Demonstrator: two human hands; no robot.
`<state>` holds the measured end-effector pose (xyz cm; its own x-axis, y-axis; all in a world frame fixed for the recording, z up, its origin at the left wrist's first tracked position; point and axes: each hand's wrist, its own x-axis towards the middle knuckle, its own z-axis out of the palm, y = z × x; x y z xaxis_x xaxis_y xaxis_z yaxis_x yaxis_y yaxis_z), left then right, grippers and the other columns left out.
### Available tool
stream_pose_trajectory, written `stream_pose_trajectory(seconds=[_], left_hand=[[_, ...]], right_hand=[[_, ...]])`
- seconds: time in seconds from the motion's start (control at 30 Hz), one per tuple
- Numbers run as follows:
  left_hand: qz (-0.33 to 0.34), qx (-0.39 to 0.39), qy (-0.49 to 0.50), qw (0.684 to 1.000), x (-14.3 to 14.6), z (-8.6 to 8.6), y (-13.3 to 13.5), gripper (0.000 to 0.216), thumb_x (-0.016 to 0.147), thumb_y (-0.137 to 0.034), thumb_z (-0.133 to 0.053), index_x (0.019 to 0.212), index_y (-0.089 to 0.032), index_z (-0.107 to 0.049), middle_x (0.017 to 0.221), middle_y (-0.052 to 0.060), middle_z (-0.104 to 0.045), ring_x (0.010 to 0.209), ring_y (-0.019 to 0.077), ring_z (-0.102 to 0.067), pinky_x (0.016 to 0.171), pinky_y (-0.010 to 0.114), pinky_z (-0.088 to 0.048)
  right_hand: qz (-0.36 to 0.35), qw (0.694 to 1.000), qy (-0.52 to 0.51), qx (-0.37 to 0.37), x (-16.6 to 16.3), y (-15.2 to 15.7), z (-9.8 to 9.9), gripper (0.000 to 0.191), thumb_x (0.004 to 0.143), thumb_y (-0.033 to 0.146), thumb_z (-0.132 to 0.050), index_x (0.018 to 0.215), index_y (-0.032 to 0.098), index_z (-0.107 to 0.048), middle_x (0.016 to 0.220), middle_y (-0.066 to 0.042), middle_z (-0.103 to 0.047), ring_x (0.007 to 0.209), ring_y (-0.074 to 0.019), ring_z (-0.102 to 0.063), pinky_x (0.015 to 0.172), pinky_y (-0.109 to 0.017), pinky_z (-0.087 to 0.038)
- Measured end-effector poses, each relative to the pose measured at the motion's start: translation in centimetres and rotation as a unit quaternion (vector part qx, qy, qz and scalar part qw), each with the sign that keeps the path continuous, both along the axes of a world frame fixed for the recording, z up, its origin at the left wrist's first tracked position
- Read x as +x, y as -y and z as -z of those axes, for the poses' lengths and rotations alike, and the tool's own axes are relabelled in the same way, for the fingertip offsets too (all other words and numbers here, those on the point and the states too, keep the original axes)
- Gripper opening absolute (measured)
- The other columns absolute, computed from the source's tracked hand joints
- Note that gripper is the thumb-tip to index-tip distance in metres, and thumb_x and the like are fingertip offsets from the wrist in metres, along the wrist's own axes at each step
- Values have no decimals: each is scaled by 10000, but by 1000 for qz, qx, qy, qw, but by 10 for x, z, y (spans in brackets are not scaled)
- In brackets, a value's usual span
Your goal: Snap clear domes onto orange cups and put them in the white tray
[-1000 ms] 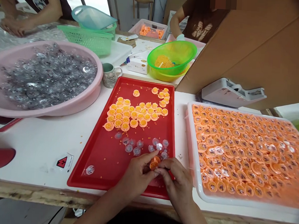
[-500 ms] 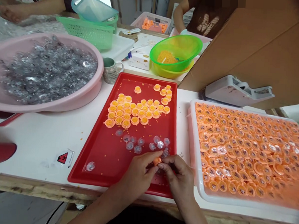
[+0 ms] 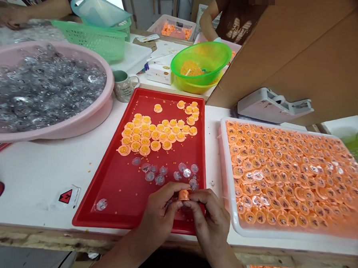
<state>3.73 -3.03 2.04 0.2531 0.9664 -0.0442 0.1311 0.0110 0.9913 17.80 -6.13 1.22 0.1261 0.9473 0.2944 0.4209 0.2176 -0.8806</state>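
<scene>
Above the near right part of the red tray [image 3: 112, 194], both hands hold one small orange toy cup [image 3: 183, 195]. The fingers of my left hand [image 3: 160, 209] are closed on its left side. From the right, my right hand [image 3: 210, 215] pinches the same cup between thumb and fingers. Clear printed discs [image 3: 160, 180] lie loose on the tray just beyond the hands, and a lone clear disc [image 3: 101, 204] is at its near left. Several orange cups on saucers [image 3: 145, 140], with yellow inside, stand grouped farther back. Fingers hide part of the held cup.
Left is a pink basin [image 3: 105, 106] heaped with clear pieces, beside a mug [image 3: 123, 85]. Right, a white-rimmed bin [image 3: 222, 160] holds rows of orange cups. A green bowl [image 3: 222, 56], a tape dispenser [image 3: 270, 105] and a cardboard panel [image 3: 306, 56] stand behind. Two people are across the table.
Both hands stay on the cup, which now shows more of its side between the fingers. The whole view has shifted slightly, with the surroundings appearing farther left.
</scene>
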Motion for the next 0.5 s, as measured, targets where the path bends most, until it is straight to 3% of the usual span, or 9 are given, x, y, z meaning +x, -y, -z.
stream_pose_trajectory(seconds=[0.17,0.3,0.4,0.5], left_hand=[[1,-13,19,1000,-2,4,4,239,855,-139,-543,1045,-226,-659,964,25,-717,871,159,-681,768,233,-550],[14,-17,37,999,-6,7,2,252,862,-153,-551,1070,-253,-652,997,17,-725,858,154,-692,755,231,-560],[17,28,-2,999,-7,7,-2,241,855,-161,-557,1039,-262,-676,1003,12,-726,895,161,-692,803,242,-558],[26,28,-60,997,-11,11,-5,259,851,-207,-553,1075,-270,-666,987,8,-734,846,160,-706,774,233,-575]], right_hand=[[38,999,-22,-22,-2,3,0,145,865,118,-605,960,228,-597,804,-1,-608,719,-139,-597,631,-238,-492],[-1,1000,17,3,4,4,3,305,883,105,-570,1160,233,-563,972,-47,-606,849,-165,-596,746,-278,-510],[-11,999,32,18,7,3,4,314,887,95,-548,1167,237,-549,1000,-53,-613,885,-179,-594,778,-294,-505],[-20,999,18,-17,4,4,5,274,903,102,-494,1138,237,-531,962,-40,-619,853,-168,-599,753,-280,-503]])
